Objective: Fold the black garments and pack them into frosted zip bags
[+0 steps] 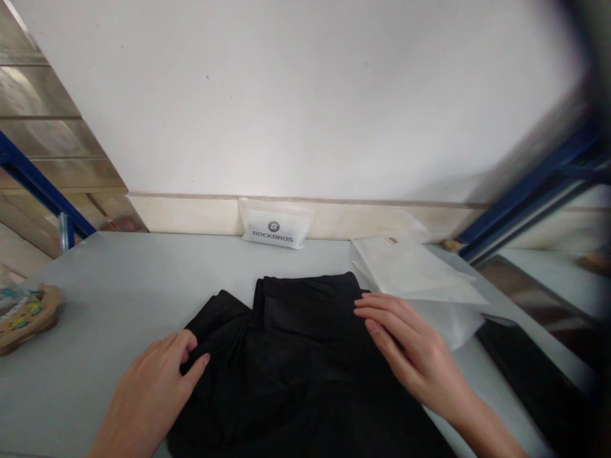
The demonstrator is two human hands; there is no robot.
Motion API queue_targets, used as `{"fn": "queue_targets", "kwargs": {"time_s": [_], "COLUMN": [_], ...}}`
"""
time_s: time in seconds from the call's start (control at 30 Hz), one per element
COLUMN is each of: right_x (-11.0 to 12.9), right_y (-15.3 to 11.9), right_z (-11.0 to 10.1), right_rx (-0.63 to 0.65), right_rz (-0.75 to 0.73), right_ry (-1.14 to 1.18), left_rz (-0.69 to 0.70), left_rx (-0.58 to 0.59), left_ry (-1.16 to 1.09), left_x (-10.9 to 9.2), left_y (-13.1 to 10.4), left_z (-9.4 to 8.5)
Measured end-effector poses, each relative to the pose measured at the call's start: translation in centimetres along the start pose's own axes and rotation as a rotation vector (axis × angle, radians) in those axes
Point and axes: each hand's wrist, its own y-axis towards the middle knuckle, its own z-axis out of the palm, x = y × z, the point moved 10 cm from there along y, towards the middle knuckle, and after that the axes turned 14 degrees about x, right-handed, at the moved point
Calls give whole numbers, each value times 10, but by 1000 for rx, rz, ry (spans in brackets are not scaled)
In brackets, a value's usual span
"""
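A black cloth garment (305,375) is spread over the near middle of the table, with folds bunched at its upper left; its exact kind does not show. At its left side my left hand (155,381) is closed, with the fabric edge between thumb and curled fingers. My right hand (413,350) rests over the garment's right edge, its fingers stretched out side by side and holding nothing. The garment's lower part runs out of view at the bottom.
Against the wall stands a white ROCKBROS pouch (274,226). White plastic bags (410,267) lie at the back right, near a long black item (529,375). A basket of small coloured pieces (48,305) sits at the left. Blue metal bars (529,191) flank the grey table (119,286).
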Motion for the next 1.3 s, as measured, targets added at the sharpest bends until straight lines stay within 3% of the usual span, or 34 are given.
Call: {"fn": "queue_targets", "kwargs": {"time_s": [0.13, 0.23, 0.3, 0.4, 0.47, 0.67, 1.03, 1.17, 1.3], "right_x": [25, 49, 62, 73, 76, 73, 77, 78, 84], "right_y": [22, 37, 43, 46, 46, 45, 51, 61, 71], "right_z": [20, 53, 79, 108, 117, 114, 103, 87, 79], "right_rx": [210, 412, 521, 616, 636, 632, 621, 532, 515], "right_rz": [-13, -73, -116, -160, -172, -164, -185, -161, -43], "right_ry": [59, 78, 94, 142, 165, 198, 212, 231, 417], "left_rz": [-26, -107, -100, -70, -57, -29, 42, 117, 229], "left_rx": [24, 124, 115, 73, 51, -42, -55, -129, -328], "left_ry": [-17, -69, -127, -243, -285, -334, -380, -362, -282], "left_x": [-6, -9, -15, -18, -16, -9, -2, -15, -43], "left_y": [-4, -2, 1, 4, 5, 4, 4, -5, -23], "left_z": [-10, -12, -19, -24, -23, -23, -16, -21, -24]}}
